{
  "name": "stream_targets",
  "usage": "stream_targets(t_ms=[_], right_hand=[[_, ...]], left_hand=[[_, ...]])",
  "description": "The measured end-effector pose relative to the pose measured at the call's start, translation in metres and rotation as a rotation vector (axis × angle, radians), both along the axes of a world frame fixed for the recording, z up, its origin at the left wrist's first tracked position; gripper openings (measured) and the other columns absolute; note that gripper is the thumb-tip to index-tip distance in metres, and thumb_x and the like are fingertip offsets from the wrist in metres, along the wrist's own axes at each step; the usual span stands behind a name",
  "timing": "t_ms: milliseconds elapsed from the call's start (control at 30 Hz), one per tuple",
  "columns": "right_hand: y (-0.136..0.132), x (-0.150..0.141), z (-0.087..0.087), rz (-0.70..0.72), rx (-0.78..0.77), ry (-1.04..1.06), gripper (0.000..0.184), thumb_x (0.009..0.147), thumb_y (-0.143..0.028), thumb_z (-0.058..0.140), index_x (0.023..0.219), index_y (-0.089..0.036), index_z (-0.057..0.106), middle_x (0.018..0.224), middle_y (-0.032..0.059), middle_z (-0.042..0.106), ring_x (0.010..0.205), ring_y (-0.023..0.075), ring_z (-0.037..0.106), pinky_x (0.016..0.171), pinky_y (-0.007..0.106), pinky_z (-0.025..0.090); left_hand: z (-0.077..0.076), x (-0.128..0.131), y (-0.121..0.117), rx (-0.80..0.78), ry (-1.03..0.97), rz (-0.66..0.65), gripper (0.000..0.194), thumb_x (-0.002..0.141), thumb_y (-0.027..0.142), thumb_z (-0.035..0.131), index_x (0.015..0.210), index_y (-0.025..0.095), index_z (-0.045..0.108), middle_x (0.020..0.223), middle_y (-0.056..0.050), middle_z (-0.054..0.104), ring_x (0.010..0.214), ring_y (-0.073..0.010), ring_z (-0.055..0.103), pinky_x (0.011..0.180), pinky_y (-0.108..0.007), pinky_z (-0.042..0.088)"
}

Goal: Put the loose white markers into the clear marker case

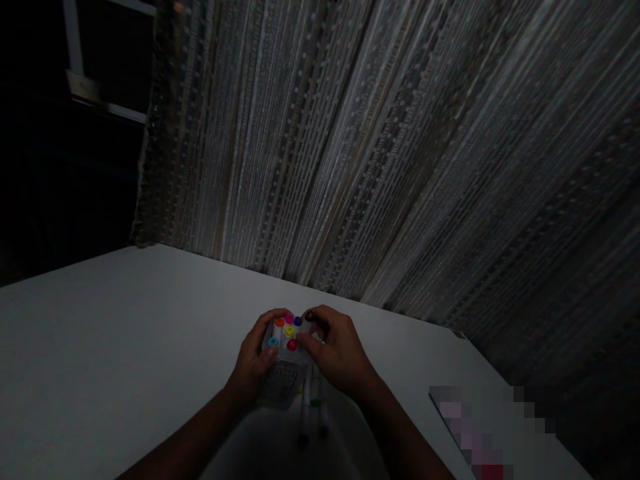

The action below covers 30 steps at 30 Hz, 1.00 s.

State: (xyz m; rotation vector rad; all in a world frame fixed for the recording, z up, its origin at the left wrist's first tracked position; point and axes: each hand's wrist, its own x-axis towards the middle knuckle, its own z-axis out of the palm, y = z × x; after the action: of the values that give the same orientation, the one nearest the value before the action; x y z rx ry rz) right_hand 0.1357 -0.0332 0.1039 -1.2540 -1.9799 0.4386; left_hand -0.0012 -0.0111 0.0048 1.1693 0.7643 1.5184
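Observation:
My left hand (250, 363) is wrapped round the left side of a clear pack of markers (297, 353). The pack's end faces me, showing several coloured marker ends: orange, pink, blue, yellow, light blue and red. At its right edge my right hand (343, 350) is closed, thumb and fingers pinching a marker with a black end (309, 317). Whether that marker is partly inside the pack I cannot tell. A dark label or flap (286, 381) hangs below the pack. Under my right hand lie loose pale markers (307, 407) with dark ends, dim and partly hidden.
A white table (125, 333) spreads under my arms. Strip-patterned curtains (325, 147) hang along its far edge. On the right lies a flat object (465, 427), blurred into blocks. A pale frame (107, 107) shows in the dark at upper left.

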Motion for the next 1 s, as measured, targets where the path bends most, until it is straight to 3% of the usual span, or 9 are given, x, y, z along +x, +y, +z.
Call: stream_targets(t_ms=[333,533,633,700,867,1000], right_hand=[[-0.006,0.003,0.0,0.029,-0.001,0.027,0.013,0.07,-0.012,0.061,0.081,-0.015,0.068,0.069,-0.0015,0.053,0.064,0.0095,0.046,0.062,0.022,0.036],[-0.008,0.017,-0.004,0.02,0.005,0.202,0.019,0.072,-0.025,0.057,0.084,-0.013,0.066,0.074,0.0016,0.055,0.066,0.0119,0.051,0.062,0.024,0.041],[-0.005,0.035,-0.025,-0.185,0.016,0.199,0.026,0.078,-0.033,0.05,0.087,-0.013,0.064,0.076,0.0043,0.059,0.069,0.015,0.055,0.064,0.027,0.043],[-0.002,0.045,-0.047,-0.324,-0.054,0.044,0.028,0.078,-0.03,0.049,0.092,-0.01,0.064,0.075,0.0065,0.061,0.069,0.0169,0.056,0.066,0.028,0.043],[0.001,0.053,-0.096,-0.398,-0.241,-0.371,0.035,0.077,-0.02,0.051,0.11,-0.011,0.061,0.103,0.0115,0.064,0.093,0.021,0.059,0.082,0.029,0.042],[-0.002,0.055,-0.108,-0.402,-0.271,-0.49,0.044,0.078,-0.019,0.049,0.12,-0.009,0.055,0.11,0.0132,0.062,0.1,0.023,0.058,0.085,0.029,0.042]], left_hand=[[0.001,0.0,-0.001,0.021,0.018,0.008,0.086,0.046,0.07,0.065,0.111,0.016,0.049,0.113,-0.005,0.056,0.097,-0.0084,0.059,0.079,-0.009,0.052],[0.006,0.0,-0.004,-0.028,0.004,-0.005,0.088,0.042,0.071,0.067,0.11,0.017,0.049,0.113,-0.003,0.056,0.095,-0.0074,0.059,0.076,-0.009,0.052],[0.007,-0.001,-0.005,-0.03,0.015,-0.002,0.088,0.043,0.072,0.065,0.111,0.018,0.049,0.112,-0.003,0.056,0.095,-0.007,0.059,0.075,-0.009,0.052],[0.006,-0.001,-0.004,-0.013,0.029,-0.001,0.086,0.045,0.071,0.064,0.111,0.018,0.049,0.111,-0.003,0.057,0.092,-0.0067,0.059,0.075,-0.01,0.051],[0.0,-0.001,0.0,0.02,0.031,0.01,0.084,0.047,0.07,0.064,0.111,0.017,0.049,0.112,-0.004,0.057,0.095,-0.0077,0.059,0.078,-0.01,0.052],[0.004,0.001,-0.002,0.02,0.019,0.022,0.085,0.045,0.07,0.066,0.11,0.017,0.05,0.113,-0.005,0.057,0.095,-0.008,0.059,0.076,-0.01,0.053]])
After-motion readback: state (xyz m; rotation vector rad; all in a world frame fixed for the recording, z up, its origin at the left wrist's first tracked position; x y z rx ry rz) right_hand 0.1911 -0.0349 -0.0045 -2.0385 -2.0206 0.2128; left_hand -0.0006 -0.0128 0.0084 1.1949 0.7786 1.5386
